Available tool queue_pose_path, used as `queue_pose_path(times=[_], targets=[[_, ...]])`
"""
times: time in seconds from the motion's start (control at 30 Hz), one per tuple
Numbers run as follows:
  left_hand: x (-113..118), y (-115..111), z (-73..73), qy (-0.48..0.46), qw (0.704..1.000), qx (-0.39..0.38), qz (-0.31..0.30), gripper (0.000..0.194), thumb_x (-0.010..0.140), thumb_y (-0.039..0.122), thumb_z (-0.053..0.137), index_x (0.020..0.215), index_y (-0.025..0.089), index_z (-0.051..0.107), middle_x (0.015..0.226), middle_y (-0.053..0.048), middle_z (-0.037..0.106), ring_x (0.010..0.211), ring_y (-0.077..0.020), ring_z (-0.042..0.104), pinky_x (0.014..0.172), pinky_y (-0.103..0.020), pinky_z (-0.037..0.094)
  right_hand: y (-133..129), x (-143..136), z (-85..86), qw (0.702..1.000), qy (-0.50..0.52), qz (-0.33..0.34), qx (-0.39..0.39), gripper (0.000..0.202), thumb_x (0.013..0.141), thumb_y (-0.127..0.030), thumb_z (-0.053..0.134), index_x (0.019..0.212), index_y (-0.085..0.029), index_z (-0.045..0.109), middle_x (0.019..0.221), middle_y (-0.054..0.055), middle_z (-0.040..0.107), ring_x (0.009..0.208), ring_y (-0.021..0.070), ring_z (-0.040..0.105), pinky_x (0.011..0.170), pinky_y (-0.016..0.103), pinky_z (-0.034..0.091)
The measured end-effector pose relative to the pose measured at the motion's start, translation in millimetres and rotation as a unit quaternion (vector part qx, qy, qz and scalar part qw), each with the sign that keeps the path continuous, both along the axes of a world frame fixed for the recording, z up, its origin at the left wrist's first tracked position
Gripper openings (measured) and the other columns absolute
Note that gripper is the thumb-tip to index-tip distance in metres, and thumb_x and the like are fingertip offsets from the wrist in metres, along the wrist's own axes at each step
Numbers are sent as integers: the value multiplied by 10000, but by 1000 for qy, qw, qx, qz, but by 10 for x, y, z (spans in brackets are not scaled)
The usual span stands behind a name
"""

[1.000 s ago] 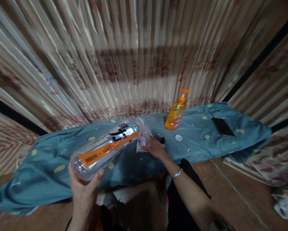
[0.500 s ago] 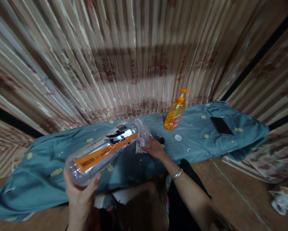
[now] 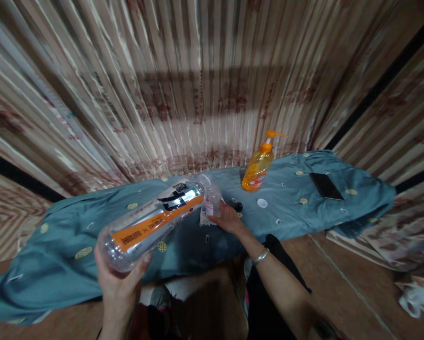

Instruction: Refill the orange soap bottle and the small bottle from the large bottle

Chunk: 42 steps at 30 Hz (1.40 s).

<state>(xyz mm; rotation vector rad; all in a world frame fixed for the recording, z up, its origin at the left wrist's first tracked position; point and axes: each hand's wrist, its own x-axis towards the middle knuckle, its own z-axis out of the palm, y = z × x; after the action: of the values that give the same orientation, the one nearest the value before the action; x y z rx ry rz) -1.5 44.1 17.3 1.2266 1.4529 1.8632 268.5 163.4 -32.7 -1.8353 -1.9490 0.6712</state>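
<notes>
My left hand (image 3: 119, 283) is wrapped round the base of a large clear plastic bottle (image 3: 151, 222) with an orange, silver and black label. The bottle is tilted, its neck pointing up to the right. My right hand (image 3: 228, 218) grips a small clear plastic bottle (image 3: 213, 197) with a bit of printed label. The necks of both bottles meet or overlap; whether liquid passes between them, I cannot tell. Something white and crumpled (image 3: 205, 220) shows beneath the small bottle. Just right of my right hand lie a small black cap (image 3: 238, 207) and a white round disc (image 3: 262, 203).
An orange pump bottle (image 3: 257, 170) with yellow-orange liquid stands at the back. A dark phone (image 3: 326, 186) lies to the right. Blue-green patterned cloth (image 3: 289, 212) covers the narrow table. A striped curtain (image 3: 197, 94) hangs close behind. My shoes show below the front edge.
The large bottle has rolled slightly in my left hand and its base sits a little higher. My right hand and the small bottle stay almost where they were.
</notes>
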Motion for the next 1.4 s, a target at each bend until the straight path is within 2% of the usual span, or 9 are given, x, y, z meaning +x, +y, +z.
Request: queue_pose_path(times=[0.17,0.37,0.57,0.87,1.13,1.4], targets=[[39,1,41,-43,999,-10,3,1057,537,324,983,1488,294,524,1484,-142,585,1365,-429,559,1185,-694,351,2,-3,0,1000,-2,-2,6,509,911,-366,760,1350,-165,599,1274,165,748,1205,309,717,1029,379,553],[46,12,50,-52,999,-4,-4,1044,533,292,984,1474,291,534,1423,-135,615,1304,-415,597,1157,-724,364,-7,-5,34,1000,-12,-3,-10,534,927,-386,742,1378,-153,576,1303,167,735,1229,302,705,1047,377,535],[43,10,39,-38,999,-5,-6,996,595,295,965,1489,297,525,1456,-135,600,1351,-399,573,1177,-651,389,-30,-5,82,1000,-3,6,-11,513,944,-386,730,1363,-127,589,1308,185,728,1239,303,700,1053,364,527],[74,-2,85,-52,999,-8,-2,1002,577,305,974,1477,304,533,1435,-135,608,1344,-411,577,1180,-684,366,-12,-7,61,1000,-8,2,-7,539,934,-373,747,1382,-130,572,1318,184,727,1237,300,702,1057,394,531],[111,-14,112,-49,999,-9,-10,1021,589,296,965,1505,308,512,1454,-130,599,1347,-401,579,1182,-653,385,-11,-3,55,1000,-1,-1,-9,563,919,-380,763,1374,-110,571,1306,193,729,1229,310,704,1038,369,528],[80,14,82,-64,998,-16,6,1033,511,289,984,1452,311,558,1384,-122,636,1312,-419,594,1176,-673,372,-2,-11,17,1000,-12,-10,19,523,893,-377,787,1321,-133,612,1213,181,765,1160,322,740,983,385,571]])
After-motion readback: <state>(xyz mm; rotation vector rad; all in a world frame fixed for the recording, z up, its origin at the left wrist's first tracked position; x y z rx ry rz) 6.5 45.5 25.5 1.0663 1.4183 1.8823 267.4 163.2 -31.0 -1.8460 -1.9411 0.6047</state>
